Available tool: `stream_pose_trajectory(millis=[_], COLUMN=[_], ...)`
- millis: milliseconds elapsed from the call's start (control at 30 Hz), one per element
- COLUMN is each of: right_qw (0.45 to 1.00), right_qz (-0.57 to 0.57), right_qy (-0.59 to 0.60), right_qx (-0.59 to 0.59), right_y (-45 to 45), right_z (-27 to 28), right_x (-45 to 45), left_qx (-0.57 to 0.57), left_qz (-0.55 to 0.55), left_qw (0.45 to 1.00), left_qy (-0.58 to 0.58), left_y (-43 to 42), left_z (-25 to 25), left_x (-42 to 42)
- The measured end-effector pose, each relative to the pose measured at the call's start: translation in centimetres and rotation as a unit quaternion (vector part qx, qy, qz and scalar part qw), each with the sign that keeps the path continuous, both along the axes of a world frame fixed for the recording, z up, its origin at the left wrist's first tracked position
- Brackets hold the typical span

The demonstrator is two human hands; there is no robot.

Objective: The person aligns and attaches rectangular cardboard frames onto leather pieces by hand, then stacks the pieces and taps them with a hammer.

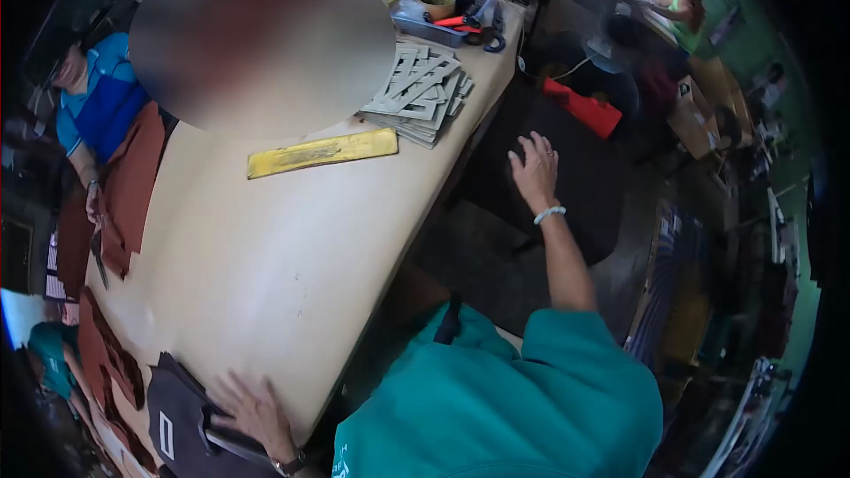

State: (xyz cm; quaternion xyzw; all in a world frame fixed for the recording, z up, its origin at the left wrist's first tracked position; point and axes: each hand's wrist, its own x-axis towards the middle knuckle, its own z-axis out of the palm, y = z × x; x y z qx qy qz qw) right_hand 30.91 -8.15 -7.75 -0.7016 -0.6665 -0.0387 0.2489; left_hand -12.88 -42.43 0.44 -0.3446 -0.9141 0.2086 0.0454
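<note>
My left hand point(252, 412), a dark watch at its wrist, has its fingers spread at the edge of a stack of dark brown pieces point(186, 412). A white rectangular outline shows on the top piece. My right hand point(537, 170), with a pale bracelet, is off the table's right side above a dark flat surface point(567, 186). Its fingers are apart and nothing is in it. On the pale table point(257, 257) lies a yellow bar point(323, 153), and grey template pieces point(421, 93) are piled behind it.
A bin point(429, 31) holds a tape roll point(437, 5) and tools. A red object point(582, 108) lies beyond my right hand. A co-worker in blue point(111, 97) is at the left by reddish-brown material point(133, 186). Other people are further off.
</note>
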Motion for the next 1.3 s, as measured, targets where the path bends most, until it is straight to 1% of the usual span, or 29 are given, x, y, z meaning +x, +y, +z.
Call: stream_pose_trajectory(millis=[33, 67, 133, 167, 267, 333, 367, 433, 500, 533, 633, 667, 700, 733, 767, 800, 833, 867, 900, 933, 967, 1000, 1033, 1067, 1100, 1133, 1200, 1233, 1300], right_qw=[0.999, 0.998, 0.995, 0.993, 0.989, 0.980, 0.974, 0.971, 0.965, 0.968, 0.971, 0.985, 0.975, 0.973, 0.969, 0.963, 0.972, 0.974, 0.971, 0.976, 0.976, 0.970, 0.964, 0.963, 0.967, 0.969, 0.954, 0.927, 0.834], right_qz=[-0.025, -0.046, -0.058, -0.065, -0.105, -0.133, -0.146, -0.181, -0.215, -0.206, -0.192, -0.120, -0.122, -0.106, -0.094, -0.082, 0.004, -0.026, 0.039, 0.024, -0.016, -0.051, -0.078, -0.110, -0.128, -0.145, -0.152, -0.143, -0.110], right_qy=[0.008, 0.008, 0.051, 0.073, 0.069, 0.089, 0.100, 0.060, 0.031, 0.002, -0.002, 0.006, 0.013, -0.008, 0.001, 0.001, 0.127, 0.059, 0.157, 0.105, 0.033, -0.020, -0.038, -0.047, -0.005, 0.055, 0.232, 0.342, 0.540], right_qx=[-0.039, -0.046, -0.060, -0.066, -0.072, -0.117, -0.139, -0.144, -0.145, -0.145, -0.141, -0.123, -0.186, -0.204, -0.229, -0.256, -0.197, -0.216, -0.177, -0.191, -0.216, -0.237, -0.251, -0.244, -0.221, -0.193, -0.113, -0.061, 0.040], right_y=[0.8, 1.6, 4.6, 6.1, 10.0, 12.4, 13.5, 15.6, 16.5, 16.4, 16.2, 17.0, 15.7, 16.4, 16.4, 18.1, 18.5, 19.3, 23.0, 25.2, 26.2, 27.8, 29.3, 29.0, 27.9, 26.8, 23.7, 21.5, 17.9], right_z=[-0.9, -1.8, -4.6, -5.6, -6.2, -6.0, -5.7, -7.3, -8.5, -8.5, -7.7, -9.2, -5.8, -6.4, -4.9, -6.5, -7.2, -7.5, -12.2, -13.7, -15.2, -16.5, -17.9, -17.5, -16.9, -16.4, -14.9, -13.8, -11.5], right_x=[1.5, 2.6, 4.5, 5.0, 3.7, 2.4, 1.9, 1.7, 1.5, 1.4, 0.9, 2.2, 1.2, 1.4, 1.0, 2.1, 2.7, 3.8, 7.0, 8.5, 10.3, 11.3, 12.7, 13.6, 13.5, 14.2, 14.6, 14.5, 14.0], left_qx=[-0.029, -0.034, -0.042, -0.035, -0.026, -0.035, -0.020, 0.012, 0.086, 0.121, 0.142, 0.194, 0.169, 0.144, 0.125, 0.122, 0.197, 0.142, 0.120, 0.137, 0.148, 0.173, 0.199, 0.226, 0.223, 0.237, 0.258, 0.267, 0.276], left_qz=[0.064, 0.085, 0.130, 0.125, 0.108, 0.094, 0.097, 0.104, 0.017, -0.028, 0.012, 0.021, 0.046, 0.053, 0.127, 0.117, 0.056, 0.040, 0.097, 0.099, 0.112, 0.103, 0.109, 0.113, 0.092, 0.086, 0.076, 0.074, 0.074], left_qw=[0.997, 0.995, 0.989, 0.989, 0.990, 0.990, 0.990, 0.990, 0.989, 0.983, 0.983, 0.976, 0.982, 0.986, 0.984, 0.985, 0.978, 0.984, 0.984, 0.981, 0.979, 0.974, 0.970, 0.965, 0.965, 0.962, 0.958, 0.956, 0.955], left_qy=[0.039, 0.046, 0.061, 0.069, 0.087, 0.098, 0.096, 0.092, 0.123, 0.136, 0.118, 0.098, 0.067, 0.063, -0.002, 0.026, 0.033, 0.102, 0.083, 0.099, 0.086, 0.101, 0.087, 0.068, 0.104, 0.108, 0.104, 0.097, 0.085], left_y=[-1.0, -2.2, -4.0, -4.4, -5.3, -5.6, -5.8, -5.1, -6.5, -7.2, -9.4, -9.7, -8.3, -9.8, -7.7, -9.6, -9.7, -9.9, -8.2, -7.2, -7.0, -7.5, -7.4, -7.5, -7.8, -8.2, -8.8, -8.9, -9.0], left_z=[-0.2, -0.4, -0.9, -1.2, -2.4, -2.5, -2.6, -1.5, -1.8, -2.0, -2.5, -2.8, -1.0, -2.1, -0.2, -3.0, -4.1, -4.9, -3.1, -2.5, -2.6, -3.5, -3.6, -3.5, -3.7, -3.9, -3.6, -3.6, -3.5], left_x=[-0.6, -1.2, -2.2, -2.5, -3.5, -3.9, -3.9, -2.9, -3.4, -3.7, -4.7, -4.4, -3.1, -4.1, -2.1, -3.4, -3.9, -3.8, -2.7, -1.9, -1.9, -2.1, -2.0, -1.9, -1.9, -2.0, -2.0, -1.9, -1.9])
